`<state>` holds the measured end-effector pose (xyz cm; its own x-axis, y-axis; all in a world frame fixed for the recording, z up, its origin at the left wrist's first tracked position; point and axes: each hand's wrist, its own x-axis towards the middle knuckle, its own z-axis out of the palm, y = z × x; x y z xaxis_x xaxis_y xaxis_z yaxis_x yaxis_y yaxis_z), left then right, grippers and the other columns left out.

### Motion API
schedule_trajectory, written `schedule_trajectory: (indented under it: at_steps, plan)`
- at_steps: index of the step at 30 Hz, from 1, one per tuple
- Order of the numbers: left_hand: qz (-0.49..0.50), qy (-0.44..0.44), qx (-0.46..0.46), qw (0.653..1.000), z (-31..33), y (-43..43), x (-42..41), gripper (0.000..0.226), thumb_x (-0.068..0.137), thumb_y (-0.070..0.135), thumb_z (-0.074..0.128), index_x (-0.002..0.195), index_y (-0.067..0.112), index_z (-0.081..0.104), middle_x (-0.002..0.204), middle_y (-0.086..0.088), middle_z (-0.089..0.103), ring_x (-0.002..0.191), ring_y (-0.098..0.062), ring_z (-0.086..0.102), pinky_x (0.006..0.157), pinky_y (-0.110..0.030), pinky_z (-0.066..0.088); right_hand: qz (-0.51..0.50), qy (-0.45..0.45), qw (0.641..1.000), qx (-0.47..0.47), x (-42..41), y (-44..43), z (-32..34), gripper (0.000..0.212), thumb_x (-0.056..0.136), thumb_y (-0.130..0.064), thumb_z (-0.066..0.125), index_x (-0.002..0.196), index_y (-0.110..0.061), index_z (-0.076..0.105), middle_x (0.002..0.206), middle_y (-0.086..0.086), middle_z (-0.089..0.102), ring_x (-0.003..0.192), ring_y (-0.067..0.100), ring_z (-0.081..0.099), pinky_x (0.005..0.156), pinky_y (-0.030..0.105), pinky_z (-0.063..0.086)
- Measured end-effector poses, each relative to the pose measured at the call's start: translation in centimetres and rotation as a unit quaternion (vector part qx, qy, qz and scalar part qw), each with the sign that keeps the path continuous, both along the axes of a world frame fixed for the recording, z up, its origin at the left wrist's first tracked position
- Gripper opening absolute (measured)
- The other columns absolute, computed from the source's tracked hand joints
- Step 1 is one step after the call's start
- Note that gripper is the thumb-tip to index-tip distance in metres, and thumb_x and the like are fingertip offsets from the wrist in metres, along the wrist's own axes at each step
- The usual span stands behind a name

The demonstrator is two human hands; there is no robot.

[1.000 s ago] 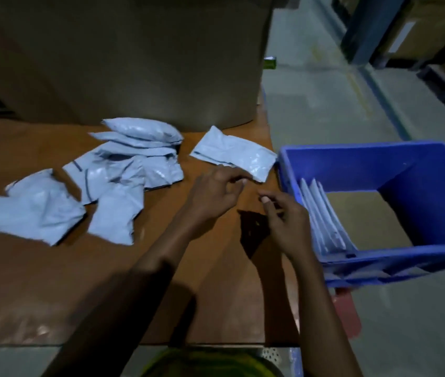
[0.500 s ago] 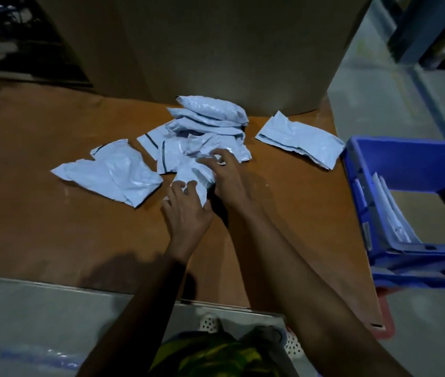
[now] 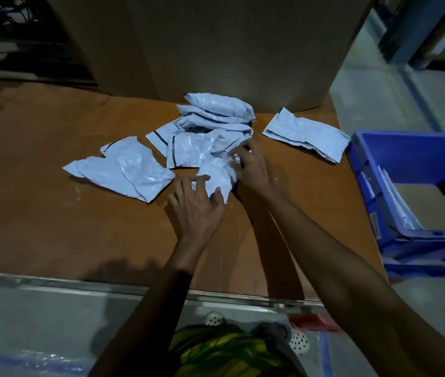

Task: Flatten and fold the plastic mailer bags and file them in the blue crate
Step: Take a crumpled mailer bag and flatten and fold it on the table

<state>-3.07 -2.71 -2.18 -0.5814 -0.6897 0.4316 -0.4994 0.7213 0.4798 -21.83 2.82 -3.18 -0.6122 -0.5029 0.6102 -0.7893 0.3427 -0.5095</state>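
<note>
Mailer [image 3: 215,176] lies crumpled on the tabletop [image 3: 52,213]. The left fingers [image 3: 186,190] are spread flat on its near end, and the right fingers [image 3: 239,156] curl into its far end. The pile [image 3: 202,148] touches just beyond them, so pulling may drag neighbouring bags along, and the slick plastic may spring back creased.

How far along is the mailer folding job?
Done: a few folded mailers stand filed in the blue crate. In hand: the left hand presses and the right hand pinches one crumpled mailer at the front of the pile. Left: that pile, a loose mailer to its left and a second mailer near the crate, all on the table.
</note>
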Motion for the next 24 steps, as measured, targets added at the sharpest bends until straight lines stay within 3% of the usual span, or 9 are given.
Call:
schedule_trajectory:
  at_steps: [1, 3, 5, 10, 13, 16, 20, 22, 24]
  plan:
    - [-0.003, 0.006, -0.002, 1.0, 0.0, -0.1, 0.0, 0.033, 0.085, 0.038, 0.068, 0.113, 0.02, 0.069, 0.116, -0.008, 0.061, 0.117, -0.031, 0.052, 0.089, -0.044, 0.039, -0.018, -0.047, 0.998, 0.035, 0.2, -0.2, 0.3, 0.049, 0.08, -0.033, 0.083, 0.12, -0.009, 0.071, 0.123, 0.024, 0.057, 0.112, 0.027, 0.052, 0.087, 0.043, 0.055]
    - [-0.007, 0.004, 0.004, 1.0, -0.2, -0.4, 0.0, 0.032, 0.086, 0.037, 0.068, 0.113, 0.019, 0.069, 0.116, -0.008, 0.061, 0.117, -0.031, 0.051, 0.091, -0.045, 0.038, -0.04, -0.141, 0.98, 0.135, 0.7, -0.9, 0.7, 0.099, 0.074, -0.07, 0.077, 0.155, -0.027, 0.04, 0.158, 0.02, 0.027, 0.146, 0.033, 0.029, 0.116, 0.049, 0.035]
    - [-0.003, -0.007, 0.012, 1.0, -0.4, -0.8, -0.1, 0.033, 0.087, 0.038, 0.067, 0.113, 0.018, 0.068, 0.117, -0.009, 0.062, 0.118, -0.032, 0.051, 0.092, -0.046, 0.038, -0.039, -0.17, 0.963, 0.204, 2.0, -1.6, 1.0, 0.116, 0.071, -0.083, 0.068, 0.163, -0.035, 0.017, 0.169, 0.015, 0.005, 0.155, 0.038, 0.007, 0.124, 0.055, 0.016]
    - [0.01, 0.021, 0.021, 1.0, -0.1, -1.8, -0.1, 0.032, 0.086, 0.035, 0.068, 0.11, 0.014, 0.069, 0.112, -0.011, 0.064, 0.113, -0.036, 0.054, 0.092, -0.049, 0.043, -0.096, -0.134, 0.963, 0.211, 5.8, -2.6, 0.6, 0.09, 0.086, -0.049, 0.074, 0.16, -0.024, 0.029, 0.163, 0.018, 0.022, 0.143, 0.037, 0.028, 0.118, 0.053, 0.03]
    - [0.01, 0.03, 0.04, 0.999, 0.4, -2.3, 0.1, 0.031, 0.086, 0.034, 0.065, 0.108, 0.014, 0.07, 0.11, -0.01, 0.064, 0.112, -0.034, 0.054, 0.089, -0.047, 0.042, -0.048, -0.148, 0.984, 0.088, 6.8, -2.1, 0.1, 0.074, 0.079, -0.014, 0.074, 0.148, -0.01, 0.048, 0.148, 0.02, 0.046, 0.135, 0.038, 0.041, 0.112, 0.053, 0.041]
    - [-0.019, 0.028, 0.042, 0.999, 0.7, -3.0, 0.0, 0.03, 0.087, 0.034, 0.063, 0.112, 0.018, 0.069, 0.113, -0.007, 0.063, 0.113, -0.031, 0.052, 0.086, -0.044, 0.041, -0.018, -0.15, 0.986, 0.067, 4.4, 0.6, 2.3, 0.065, 0.082, -0.006, 0.071, 0.144, -0.01, 0.054, 0.141, 0.016, 0.055, 0.127, 0.035, 0.051, 0.105, 0.046, 0.046]
    - [-0.072, 0.005, 0.036, 0.997, 0.5, -3.1, -0.6, 0.029, 0.09, 0.033, 0.057, 0.112, 0.019, 0.068, 0.112, -0.006, 0.061, 0.114, -0.029, 0.051, 0.091, -0.046, 0.042, 0.047, -0.194, 0.962, 0.187, 0.0, 6.3, 8.3, 0.057, 0.086, -0.006, 0.073, 0.141, -0.017, 0.06, 0.136, 0.009, 0.063, 0.119, 0.025, 0.058, 0.091, 0.028, 0.043]
    - [-0.094, -0.002, 0.037, 0.995, 0.6, -2.4, -1.1, 0.027, 0.09, 0.032, 0.056, 0.111, 0.019, 0.069, 0.109, -0.006, 0.061, 0.113, -0.028, 0.052, 0.095, -0.048, 0.043, 0.072, -0.199, 0.943, 0.257, -0.9, 8.9, 9.7, 0.052, 0.083, -0.006, 0.074, 0.133, -0.018, 0.066, 0.126, 0.005, 0.068, 0.112, 0.024, 0.062, 0.084, 0.028, 0.042]
    - [-0.119, -0.007, 0.044, 0.992, 0.5, -1.2, -1.5, 0.025, 0.09, 0.03, 0.057, 0.11, 0.02, 0.068, 0.107, -0.005, 0.061, 0.112, -0.028, 0.052, 0.093, -0.047, 0.043, 0.1, -0.219, 0.907, 0.347, -0.2, 10.6, 9.4, 0.048, 0.08, -0.007, 0.071, 0.125, -0.023, 0.071, 0.119, 0.0, 0.072, 0.104, 0.021, 0.065, 0.083, 0.035, 0.05]
